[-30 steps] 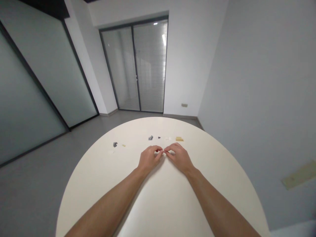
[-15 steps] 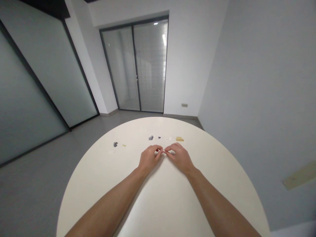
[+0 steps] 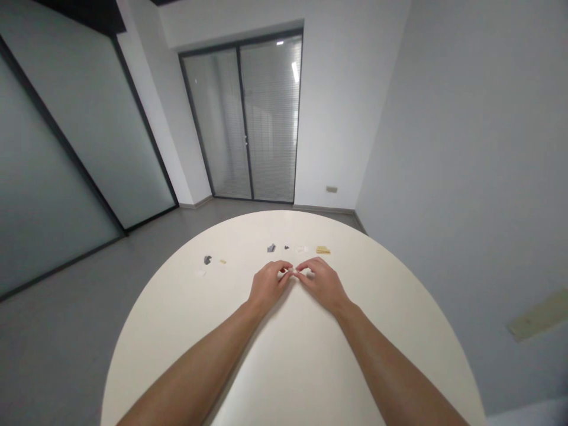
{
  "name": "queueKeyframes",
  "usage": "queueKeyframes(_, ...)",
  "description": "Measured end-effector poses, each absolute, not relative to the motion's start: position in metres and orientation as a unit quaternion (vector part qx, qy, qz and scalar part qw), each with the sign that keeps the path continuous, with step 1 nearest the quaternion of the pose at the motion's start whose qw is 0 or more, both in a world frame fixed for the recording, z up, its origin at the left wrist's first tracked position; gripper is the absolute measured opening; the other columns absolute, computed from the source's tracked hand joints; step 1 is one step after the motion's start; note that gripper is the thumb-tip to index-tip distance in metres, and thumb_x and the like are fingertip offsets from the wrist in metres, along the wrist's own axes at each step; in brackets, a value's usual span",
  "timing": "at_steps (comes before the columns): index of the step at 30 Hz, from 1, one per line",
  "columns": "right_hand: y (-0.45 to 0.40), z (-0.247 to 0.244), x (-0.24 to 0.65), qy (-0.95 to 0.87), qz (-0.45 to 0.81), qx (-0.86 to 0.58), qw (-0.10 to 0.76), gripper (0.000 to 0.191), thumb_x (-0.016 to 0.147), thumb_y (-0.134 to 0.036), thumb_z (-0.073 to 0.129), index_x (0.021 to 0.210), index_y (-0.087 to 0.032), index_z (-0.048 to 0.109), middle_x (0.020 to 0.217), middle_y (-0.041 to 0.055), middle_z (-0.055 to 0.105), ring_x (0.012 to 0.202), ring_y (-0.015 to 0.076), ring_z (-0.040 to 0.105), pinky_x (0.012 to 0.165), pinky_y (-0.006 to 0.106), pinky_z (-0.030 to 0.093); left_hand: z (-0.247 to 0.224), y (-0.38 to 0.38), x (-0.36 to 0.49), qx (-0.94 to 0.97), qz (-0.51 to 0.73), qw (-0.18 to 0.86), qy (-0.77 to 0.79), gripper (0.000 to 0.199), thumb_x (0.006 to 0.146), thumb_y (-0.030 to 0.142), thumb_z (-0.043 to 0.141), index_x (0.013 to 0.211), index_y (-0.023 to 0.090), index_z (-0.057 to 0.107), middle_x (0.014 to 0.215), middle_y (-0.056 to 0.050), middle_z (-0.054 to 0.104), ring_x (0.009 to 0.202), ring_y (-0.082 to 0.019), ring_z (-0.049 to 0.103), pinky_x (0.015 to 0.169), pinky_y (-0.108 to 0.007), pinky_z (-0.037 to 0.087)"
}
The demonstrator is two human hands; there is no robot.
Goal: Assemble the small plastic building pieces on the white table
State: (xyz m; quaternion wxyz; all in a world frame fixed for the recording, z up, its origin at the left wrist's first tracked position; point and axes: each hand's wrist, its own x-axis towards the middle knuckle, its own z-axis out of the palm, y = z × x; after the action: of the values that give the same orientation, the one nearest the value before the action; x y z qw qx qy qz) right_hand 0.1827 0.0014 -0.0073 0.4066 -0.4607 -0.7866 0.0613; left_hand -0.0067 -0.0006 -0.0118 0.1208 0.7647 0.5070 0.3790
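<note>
Over the middle of the round white table (image 3: 284,367), my left hand (image 3: 270,285) and my right hand (image 3: 323,284) meet fingertip to fingertip. Thumb and fingers of each hand are pinched together around something small and pale, too small to name. Just beyond my fingers lie a grey piece (image 3: 271,248), a tiny dark piece (image 3: 286,247), some whitish pieces (image 3: 302,249) and a few yellow strips (image 3: 323,250). To the left of my left hand are a dark grey piece (image 3: 207,260), a small yellow piece (image 3: 222,261) and a white scrap (image 3: 201,273).
Behind the table stands a glass door (image 3: 242,118) with blinds. Frosted glass panels (image 3: 80,130) rise on the left, and a grey wall (image 3: 465,148) is on the right. The table's curved far edge runs just past the small pieces.
Both hands stay in nearly the same place, with only a slight shift at the fingertips. The loose pieces on the table have not moved.
</note>
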Motion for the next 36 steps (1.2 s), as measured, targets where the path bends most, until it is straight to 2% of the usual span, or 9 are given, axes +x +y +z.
queueKeyframes(13, 0.0012, -0.0048, 0.1822, -0.792, 0.051, -0.448, 0.411, 0.009, 0.090, -0.033, 0.065, 0.092, -0.025, 0.070, 0.093, 0.0033, 0.072, 0.095, 0.0207, 0.064, 0.085, 0.035, 0.051, -0.0096, -0.0033, -0.0065, 0.763, 0.382, 0.117, 0.509, 0.018, 0.091, 0.028, 0.058, 0.107, 0.026, 0.068, 0.100, 0.000, 0.072, 0.094, -0.016, 0.065, 0.084, -0.029, 0.049)
queueKeyframes(22, 0.0034, -0.0070, 0.1838, -0.791, 0.042, -0.442, 0.422, 0.009, 0.090, -0.032, 0.065, 0.091, -0.025, 0.070, 0.094, 0.0033, 0.072, 0.095, 0.0213, 0.064, 0.083, 0.036, 0.051, -0.0089, -0.0049, -0.0048, 0.760, 0.372, 0.112, 0.521, 0.023, 0.094, 0.033, 0.055, 0.112, 0.026, 0.067, 0.098, -0.001, 0.073, 0.093, -0.016, 0.066, 0.086, -0.031, 0.051)
queueKeyframes(36, 0.0011, -0.0058, 0.1822, -0.788, 0.052, -0.453, 0.414, 0.005, 0.089, -0.030, 0.067, 0.090, -0.025, 0.069, 0.093, 0.0025, 0.071, 0.095, 0.0205, 0.063, 0.085, 0.035, 0.050, -0.0067, -0.0051, -0.0053, 0.763, 0.367, 0.118, 0.519, 0.020, 0.093, 0.029, 0.056, 0.108, 0.025, 0.069, 0.097, -0.002, 0.072, 0.092, -0.016, 0.066, 0.086, -0.030, 0.051)
